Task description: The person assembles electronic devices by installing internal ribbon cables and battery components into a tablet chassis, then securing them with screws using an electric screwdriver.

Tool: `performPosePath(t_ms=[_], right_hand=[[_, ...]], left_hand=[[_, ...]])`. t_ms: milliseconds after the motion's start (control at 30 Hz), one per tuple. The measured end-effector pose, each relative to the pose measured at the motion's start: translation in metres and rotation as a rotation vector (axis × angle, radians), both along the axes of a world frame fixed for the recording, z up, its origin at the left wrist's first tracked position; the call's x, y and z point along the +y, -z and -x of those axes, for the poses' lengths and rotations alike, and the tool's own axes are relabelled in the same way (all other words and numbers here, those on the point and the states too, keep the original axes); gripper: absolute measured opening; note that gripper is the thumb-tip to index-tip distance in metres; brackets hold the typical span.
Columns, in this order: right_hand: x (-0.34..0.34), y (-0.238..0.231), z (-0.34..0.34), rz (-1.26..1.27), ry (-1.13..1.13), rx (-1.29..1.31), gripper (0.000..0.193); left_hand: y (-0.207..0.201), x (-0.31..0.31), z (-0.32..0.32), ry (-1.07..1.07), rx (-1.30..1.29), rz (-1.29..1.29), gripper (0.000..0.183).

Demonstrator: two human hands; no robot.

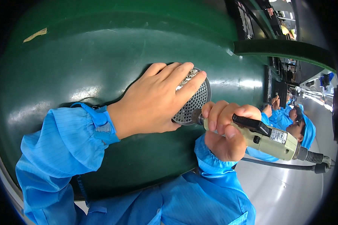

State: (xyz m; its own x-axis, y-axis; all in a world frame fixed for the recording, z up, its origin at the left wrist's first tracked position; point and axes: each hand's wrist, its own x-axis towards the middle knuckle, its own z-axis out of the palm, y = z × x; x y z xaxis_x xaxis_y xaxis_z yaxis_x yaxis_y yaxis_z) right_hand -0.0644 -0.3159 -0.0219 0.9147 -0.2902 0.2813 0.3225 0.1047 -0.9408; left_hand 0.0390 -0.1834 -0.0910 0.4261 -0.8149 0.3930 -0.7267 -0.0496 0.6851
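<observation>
A round grey dish (pixel 197 100) with a grid of small holes lies on the green bench, with a heap of small shiny screws (pixel 187 78) in its far part. Across it from the left lies my left hand (pixel 159 95), its fingers over the far side and its thumb at the near edge, gripping it. My right hand (pixel 227 125) is wrapped round a pale green electric screwdriver (pixel 278 144) with a black lever. The screwdriver's nose points left and reaches the dish's near right edge. The bit's tip is hidden or too small to make out.
The green bench top (pixel 112 48) spreads around the dish. A scrap of tan tape (pixel 35 35) lies at the far left. A dark green curved bar (pixel 285 50) stands at the right. Co-workers in blue (pixel 308 131) sit beyond. A black cable (pixel 278 165) trails from the screwdriver.
</observation>
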Motion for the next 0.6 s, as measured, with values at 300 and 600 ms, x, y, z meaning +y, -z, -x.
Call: performPosePath(t_ms=[300, 600], right_hand=[[0.0006, 0.0059, -0.0015, -0.001, 0.007, 0.010, 0.033], [0.0023, 0.0047, 0.0021, 0.020, -0.036, 0.023, 0.033]], left_hand=[[0.0010, -0.0003, -0.0014, 0.011, 0.006, 0.007, 0.095], [0.0016, 0.0031, 0.0014, 0.017, 0.001, -0.010, 0.092]])
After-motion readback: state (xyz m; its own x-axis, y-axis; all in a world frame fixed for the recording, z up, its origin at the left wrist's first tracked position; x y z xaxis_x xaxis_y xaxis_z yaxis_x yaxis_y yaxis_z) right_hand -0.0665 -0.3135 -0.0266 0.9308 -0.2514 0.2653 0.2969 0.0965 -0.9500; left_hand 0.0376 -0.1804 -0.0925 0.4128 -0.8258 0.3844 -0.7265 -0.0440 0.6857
